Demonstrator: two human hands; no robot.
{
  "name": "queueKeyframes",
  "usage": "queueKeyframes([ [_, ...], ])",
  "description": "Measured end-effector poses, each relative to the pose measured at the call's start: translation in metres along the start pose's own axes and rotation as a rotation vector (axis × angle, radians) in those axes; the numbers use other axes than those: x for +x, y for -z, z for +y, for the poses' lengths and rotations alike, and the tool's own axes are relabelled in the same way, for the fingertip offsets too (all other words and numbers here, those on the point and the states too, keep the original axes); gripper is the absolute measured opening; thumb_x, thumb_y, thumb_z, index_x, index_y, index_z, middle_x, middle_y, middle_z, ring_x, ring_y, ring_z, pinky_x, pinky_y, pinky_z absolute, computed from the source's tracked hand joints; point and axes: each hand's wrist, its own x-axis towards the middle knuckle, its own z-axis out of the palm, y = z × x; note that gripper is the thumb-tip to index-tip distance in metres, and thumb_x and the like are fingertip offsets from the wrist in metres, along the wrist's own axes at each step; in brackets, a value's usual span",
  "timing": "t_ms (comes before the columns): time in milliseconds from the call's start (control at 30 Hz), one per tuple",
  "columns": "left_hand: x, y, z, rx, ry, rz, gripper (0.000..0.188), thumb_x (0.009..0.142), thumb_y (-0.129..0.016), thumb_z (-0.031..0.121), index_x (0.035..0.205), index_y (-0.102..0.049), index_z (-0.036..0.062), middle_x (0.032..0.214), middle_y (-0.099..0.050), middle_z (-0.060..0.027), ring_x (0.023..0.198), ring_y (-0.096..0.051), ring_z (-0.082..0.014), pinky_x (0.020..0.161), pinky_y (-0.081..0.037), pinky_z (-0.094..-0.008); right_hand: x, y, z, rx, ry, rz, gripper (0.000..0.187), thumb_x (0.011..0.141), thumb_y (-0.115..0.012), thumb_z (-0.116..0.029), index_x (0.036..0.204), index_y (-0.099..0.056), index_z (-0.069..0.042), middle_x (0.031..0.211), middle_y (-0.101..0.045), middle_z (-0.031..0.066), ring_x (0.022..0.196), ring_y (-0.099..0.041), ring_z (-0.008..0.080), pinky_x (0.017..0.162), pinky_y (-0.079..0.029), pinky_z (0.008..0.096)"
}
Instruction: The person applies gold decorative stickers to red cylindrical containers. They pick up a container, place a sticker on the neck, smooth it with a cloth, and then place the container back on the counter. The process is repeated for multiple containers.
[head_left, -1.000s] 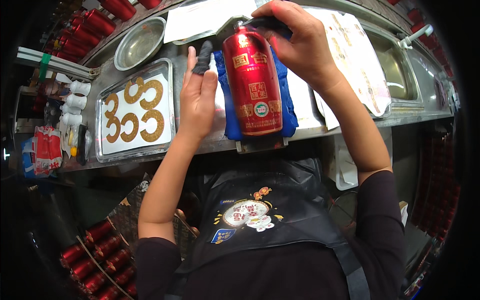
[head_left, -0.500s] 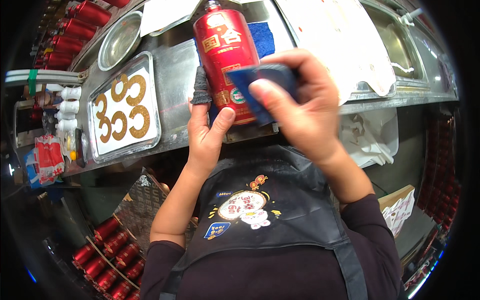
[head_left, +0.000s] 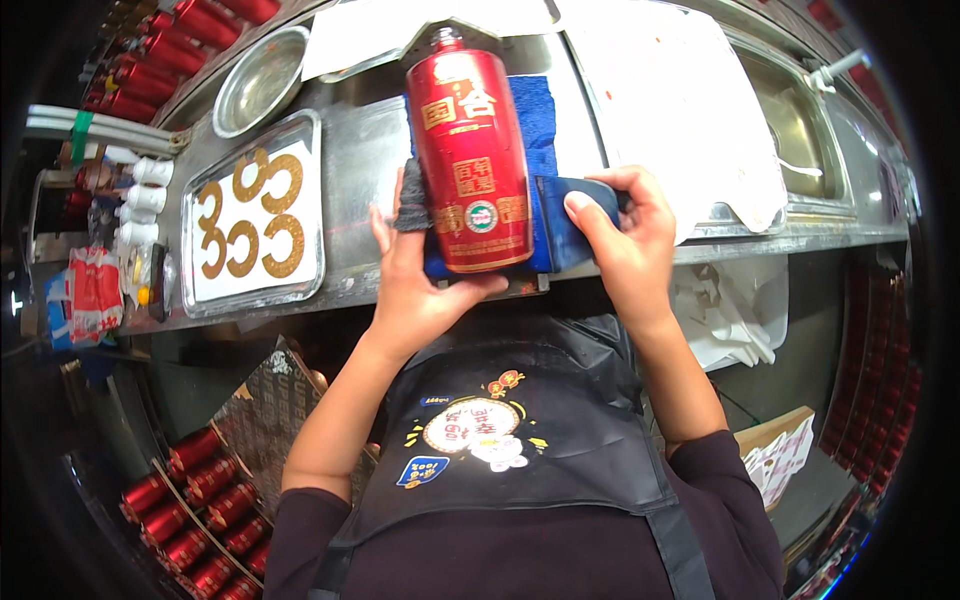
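Note:
A glossy red bottle (head_left: pixel 472 140) with gold lettering lies with its neck pointing away from me, over a blue cloth (head_left: pixel 538 112). My left hand (head_left: pixel 410 300) grips it at the lower left, fingers along its side and thumb against the base. A dark grey wrap (head_left: pixel 412 200) covers part of a left finger. At the bottle's lower right, my right hand (head_left: pixel 635 235) pinches a flat dark-blue pad (head_left: pixel 572 222) between thumb and fingers. The pad's edge is close beside the bottle; whether they touch I cannot tell.
Left of the bottle stands a metal tray (head_left: pixel 317 215) holding several gold C-shaped pieces (head_left: pixel 284 182) on white paper. A metal bowl (head_left: pixel 262 80) is behind it. A white sheet (head_left: pixel 670 110) and a sink (head_left: pixel 800 125) lie to the right. Red bottles (head_left: pixel 205 480) fill a rack at lower left.
My right hand with the blue pad has moved off the bottle's front to its right side. The bottle's front has turned more toward me, and the left thumb has dropped to its base.

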Motion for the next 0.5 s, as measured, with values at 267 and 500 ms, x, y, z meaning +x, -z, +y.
queueKeyframes([
  [267, 0.006, 0.000, 0.018, 0.151, -0.205, 0.230, 0.077, 0.067, -0.090, 0.030, 0.132, -0.059, 0.0050, 0.138, -0.058, -0.0182, 0.144, -0.038, -0.0362, 0.115, -0.005, -0.0670, -0.021, 0.000, 0.008, -0.234, 0.139, 0.019, 0.017, 0.089, -0.073, -0.006, 0.102, -0.066, 0.002, 0.086, -0.066, 0.0057, 0.080, -0.061, 0.0105, 0.071, -0.050, 0.0251],
  [500, 0.016, -0.010, 0.016, 0.194, -0.374, 0.357, 0.077, 0.070, -0.087, 0.026, 0.135, -0.054, 0.0014, 0.134, -0.061, -0.0187, 0.137, -0.048, -0.0367, 0.116, -0.007, -0.0667, -0.028, -0.051, 0.000, -0.501, 0.826, 0.008, 0.040, 0.065, -0.076, 0.009, 0.103, -0.072, -0.004, 0.080, -0.062, 0.0097, 0.067, -0.059, 0.0275, 0.060, -0.047, 0.0353],
])
